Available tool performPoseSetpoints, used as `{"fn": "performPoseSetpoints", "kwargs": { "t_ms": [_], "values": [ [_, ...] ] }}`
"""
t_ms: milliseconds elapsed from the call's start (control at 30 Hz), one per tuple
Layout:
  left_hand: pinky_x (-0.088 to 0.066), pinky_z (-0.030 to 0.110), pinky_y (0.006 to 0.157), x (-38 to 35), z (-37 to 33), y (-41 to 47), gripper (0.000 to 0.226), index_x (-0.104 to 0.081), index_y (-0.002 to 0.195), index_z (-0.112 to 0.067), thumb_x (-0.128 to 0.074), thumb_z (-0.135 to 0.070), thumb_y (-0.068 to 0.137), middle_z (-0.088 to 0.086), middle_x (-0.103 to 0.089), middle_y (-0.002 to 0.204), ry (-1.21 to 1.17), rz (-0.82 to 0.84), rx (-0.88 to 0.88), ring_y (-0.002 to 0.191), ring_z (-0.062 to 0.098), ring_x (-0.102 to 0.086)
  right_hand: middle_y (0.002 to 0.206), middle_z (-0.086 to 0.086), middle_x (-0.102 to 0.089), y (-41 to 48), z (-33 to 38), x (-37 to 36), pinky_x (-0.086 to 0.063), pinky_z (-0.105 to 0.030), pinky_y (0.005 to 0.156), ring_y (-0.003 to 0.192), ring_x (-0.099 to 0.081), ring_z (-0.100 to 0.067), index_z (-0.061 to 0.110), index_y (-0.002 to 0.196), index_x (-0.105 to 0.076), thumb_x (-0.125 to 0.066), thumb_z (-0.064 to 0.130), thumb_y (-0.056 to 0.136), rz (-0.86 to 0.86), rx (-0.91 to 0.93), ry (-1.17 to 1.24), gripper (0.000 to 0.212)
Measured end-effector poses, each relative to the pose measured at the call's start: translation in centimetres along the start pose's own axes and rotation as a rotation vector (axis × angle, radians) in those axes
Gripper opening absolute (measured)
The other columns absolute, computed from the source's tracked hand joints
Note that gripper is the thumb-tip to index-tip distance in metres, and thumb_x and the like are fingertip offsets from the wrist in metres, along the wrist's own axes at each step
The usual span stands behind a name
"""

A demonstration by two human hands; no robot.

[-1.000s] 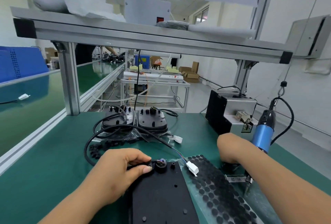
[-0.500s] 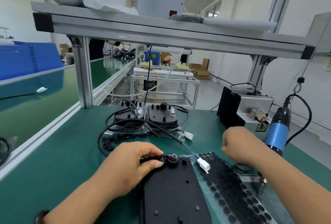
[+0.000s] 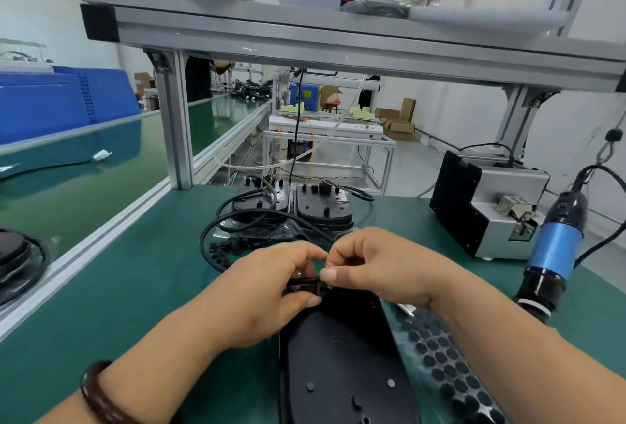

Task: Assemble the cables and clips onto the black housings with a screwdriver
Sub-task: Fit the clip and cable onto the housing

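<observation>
My left hand and right hand meet at the centre of the frame, over the far end of the black housing. The black housing lies flat on the green worktop at lower centre. The fingers of both hands are curled in and pinch one small black part from either side, at the far edge of the housing. Whether it is a clip or a cable end, I cannot tell.

A black cable loops on the worktop left of my hands. The rear housings, two side by side, sit behind my hands. A sheet of round black pads lies just right of the black housing. The blue screwdriver hangs tilted at the right edge, well apart from both hands, near a grey box.
</observation>
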State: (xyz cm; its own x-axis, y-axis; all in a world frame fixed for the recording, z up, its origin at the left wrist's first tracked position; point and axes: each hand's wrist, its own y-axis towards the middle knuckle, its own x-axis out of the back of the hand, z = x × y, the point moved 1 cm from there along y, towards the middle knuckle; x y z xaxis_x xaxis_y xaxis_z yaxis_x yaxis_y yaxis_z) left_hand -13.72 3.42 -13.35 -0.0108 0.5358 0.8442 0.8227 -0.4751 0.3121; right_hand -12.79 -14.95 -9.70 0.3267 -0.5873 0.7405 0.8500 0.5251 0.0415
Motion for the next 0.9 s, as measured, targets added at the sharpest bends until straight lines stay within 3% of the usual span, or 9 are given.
{"fn": "performPoseSetpoints", "kwargs": {
  "t_ms": [133,233,400,533,633,800,900],
  "values": [
    [-0.046,0.022,0.094,0.3,-0.4,0.4,0.044,-0.046,0.123,-0.042,-0.066,-0.03,0.086,-0.024,-0.058,0.108,-0.04,0.056,0.031,0.104,-0.004,-0.054,0.058,0.013,-0.045,0.1,0.0,0.3,-0.033,-0.014,0.054,0.053,-0.037,-0.002,0.025,0.068,-0.06,-0.067,0.026,0.089,0.038,-0.01,-0.002,0.022],
    [-0.043,0.013,0.089,0.7,-0.5,0.8,0.049,-0.046,0.13,-0.036,-0.066,-0.024,0.087,-0.02,-0.061,0.095,-0.122,0.107,0.06,0.094,-0.004,-0.056,0.057,0.016,-0.051,0.0,0.0,0.4,-0.034,-0.01,0.054,0.053,-0.041,0.002,0.026,0.069,-0.064,-0.069,0.027,0.087,0.046,-0.007,0.001,0.019],
    [-0.045,0.017,0.077,0.9,-0.4,1.3,0.041,-0.049,0.125,-0.029,-0.066,-0.022,0.088,-0.02,-0.06,0.073,-0.206,0.193,0.104,0.071,-0.008,-0.054,0.054,0.015,-0.05,-0.1,0.1,0.1,-0.033,-0.012,0.052,0.052,-0.039,0.0,0.027,0.067,-0.066,-0.07,0.029,0.086,0.029,0.015,-0.028,0.02],
    [-0.046,0.018,0.075,1.1,-0.1,1.1,0.039,-0.05,0.123,-0.027,-0.064,-0.013,0.089,-0.014,-0.065,0.084,-0.386,0.268,0.174,0.074,-0.002,-0.058,0.049,0.015,-0.048,-0.1,0.3,0.0,-0.032,-0.01,0.048,0.047,-0.038,0.0,0.023,0.067,-0.066,-0.071,0.028,0.085,0.015,0.019,-0.065,0.02],
    [-0.046,0.024,0.082,1.2,0.2,0.9,0.038,-0.051,0.118,-0.03,-0.06,-0.005,0.091,-0.008,-0.066,0.091,-0.538,0.302,0.204,0.083,0.005,-0.058,0.049,0.014,-0.049,0.0,0.3,-0.3,-0.032,-0.011,0.05,0.045,-0.04,-0.001,0.023,0.065,-0.065,-0.071,0.032,0.083,-0.008,0.012,-0.12,0.021],
    [-0.045,0.021,0.081,1.1,0.1,0.9,0.033,-0.053,0.115,-0.029,-0.058,-0.007,0.092,-0.008,-0.065,0.09,-0.542,0.283,0.205,0.081,0.003,-0.056,0.056,0.011,-0.053,0.2,0.0,-0.7,-0.034,-0.01,0.051,0.05,-0.042,0.0,0.021,0.067,-0.063,-0.075,0.038,0.078,-0.092,-0.006,-0.131,0.023],
    [-0.046,0.022,0.078,1.3,0.1,0.9,0.033,-0.052,0.116,-0.03,-0.062,-0.011,0.09,-0.011,-0.069,0.086,-0.494,0.236,0.2,0.079,0.002,-0.059,0.074,0.013,-0.059,0.2,-0.4,-0.7,-0.041,-0.013,0.06,0.062,-0.05,0.002,0.029,0.077,-0.059,-0.079,0.037,0.074,-0.146,-0.016,-0.085,0.022]
  ]
}}
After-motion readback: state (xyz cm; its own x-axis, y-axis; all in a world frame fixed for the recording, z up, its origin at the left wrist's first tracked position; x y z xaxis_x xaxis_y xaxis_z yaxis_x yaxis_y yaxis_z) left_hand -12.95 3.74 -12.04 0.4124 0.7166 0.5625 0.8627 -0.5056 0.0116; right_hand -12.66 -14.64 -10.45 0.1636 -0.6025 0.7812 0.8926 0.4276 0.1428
